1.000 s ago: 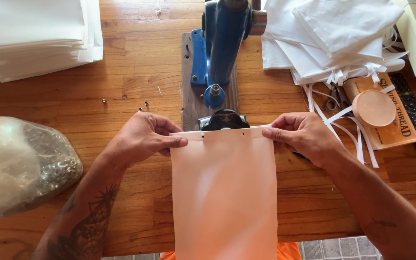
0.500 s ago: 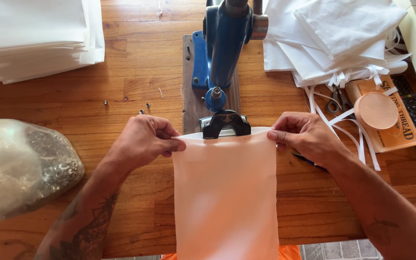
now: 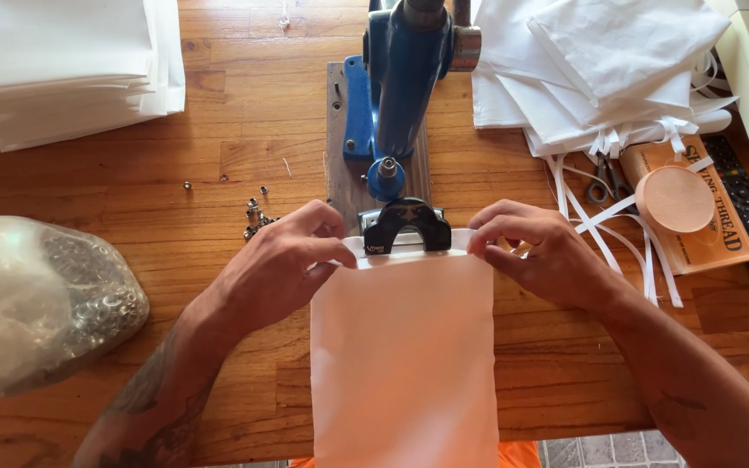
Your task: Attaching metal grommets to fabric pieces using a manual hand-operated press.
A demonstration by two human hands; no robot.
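Wooden table [image 3: 218, 173], lit by daylight. A white cloth bag [image 3: 405, 364] lies at centre frame, its body hanging toward the lower edge. The left hand [image 3: 275, 264] pinches the bag's upper left corner; the right hand [image 3: 539, 256] pinches the upper right corner. The top hem sits between both grips, under the black guide [image 3: 407, 227] of the blue press [image 3: 409, 78]. The cloth is plain, smooth and taut, with a folded hem.

My wooden desk [image 3: 244, 130] holds white fabric stacks [image 3: 62, 65], a blue press [image 3: 400, 104], a bag of eyelets [image 3: 36, 303], loose eyelets [image 3: 256, 215], and a remote [image 3: 747, 208].
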